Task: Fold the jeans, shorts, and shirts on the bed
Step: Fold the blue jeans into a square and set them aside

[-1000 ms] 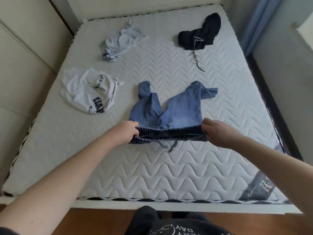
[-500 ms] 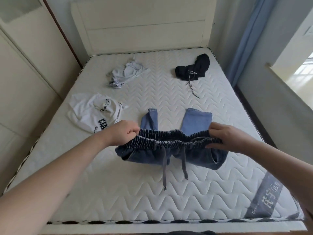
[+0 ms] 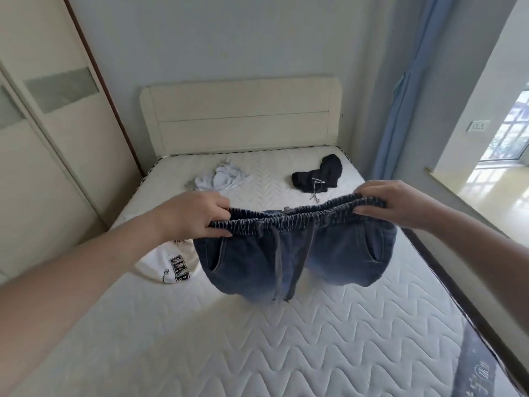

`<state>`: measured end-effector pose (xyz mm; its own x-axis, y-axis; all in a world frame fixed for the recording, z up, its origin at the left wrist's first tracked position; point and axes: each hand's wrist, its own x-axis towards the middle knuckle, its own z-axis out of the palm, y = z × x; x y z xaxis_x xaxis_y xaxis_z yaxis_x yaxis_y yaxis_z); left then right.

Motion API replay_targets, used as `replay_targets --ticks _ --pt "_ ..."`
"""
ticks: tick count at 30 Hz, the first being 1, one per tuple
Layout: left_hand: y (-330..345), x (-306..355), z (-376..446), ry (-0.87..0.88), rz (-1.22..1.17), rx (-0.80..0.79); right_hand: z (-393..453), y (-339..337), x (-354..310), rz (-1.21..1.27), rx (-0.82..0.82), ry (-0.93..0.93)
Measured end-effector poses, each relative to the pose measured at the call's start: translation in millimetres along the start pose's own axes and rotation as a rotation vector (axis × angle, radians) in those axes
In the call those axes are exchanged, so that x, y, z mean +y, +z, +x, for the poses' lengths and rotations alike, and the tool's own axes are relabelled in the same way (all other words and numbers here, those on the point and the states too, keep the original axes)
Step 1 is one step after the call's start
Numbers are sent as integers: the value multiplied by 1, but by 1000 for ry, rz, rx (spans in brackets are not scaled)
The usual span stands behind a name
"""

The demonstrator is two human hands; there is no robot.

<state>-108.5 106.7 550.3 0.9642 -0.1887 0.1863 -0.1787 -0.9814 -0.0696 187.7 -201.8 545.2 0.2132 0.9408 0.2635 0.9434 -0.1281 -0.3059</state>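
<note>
Blue jeans (image 3: 337, 253) with an elastic waistband and grey drawstrings hang in the air above the bed (image 3: 257, 339). My left hand (image 3: 191, 216) grips the waistband's left end, and my right hand (image 3: 400, 204) pinches its right end. The legs are hidden behind the hanging seat. A white shirt with black letters (image 3: 171, 267) lies on the mattress at the left, partly behind the jeans. A pale grey garment (image 3: 220, 179) is crumpled at the back left. Black shorts with a white cord (image 3: 317, 176) lie at the back right.
A cream headboard (image 3: 240, 116) stands against the far wall. A wardrobe (image 3: 43, 138) runs along the bed's left side. On the right are a blue curtain (image 3: 400, 96), a window ledge (image 3: 472, 190) and a narrow strip of dark floor (image 3: 446, 282).
Both hands have lifted the jeans by the waistband off the mattress into the air. My view has tilted up, bringing the headboard and wall into sight.
</note>
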Motion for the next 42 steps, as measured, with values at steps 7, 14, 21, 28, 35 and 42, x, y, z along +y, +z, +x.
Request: replay_targets --ticks 7,14,21,28,35,42 --pt "-112 -30 16 -79 -166 95 27 -82 -20 -12 229 93" --pt "-189 -50 39 -318 -341 467 67 -154 -33 121 350 177" --pt "-226 -71 60 -463 -599 545 100 -189 -48 680 546 142" --pt "-220 -65 74 -631 -698 532 115 -178 -44 653 495 336" --pt "-207 -41 85 -653 -1078 582 135 -149 -41 1024 695 542" --pt "-170 7 134 -785 -1322 999 145 -120 -99 921 843 508"
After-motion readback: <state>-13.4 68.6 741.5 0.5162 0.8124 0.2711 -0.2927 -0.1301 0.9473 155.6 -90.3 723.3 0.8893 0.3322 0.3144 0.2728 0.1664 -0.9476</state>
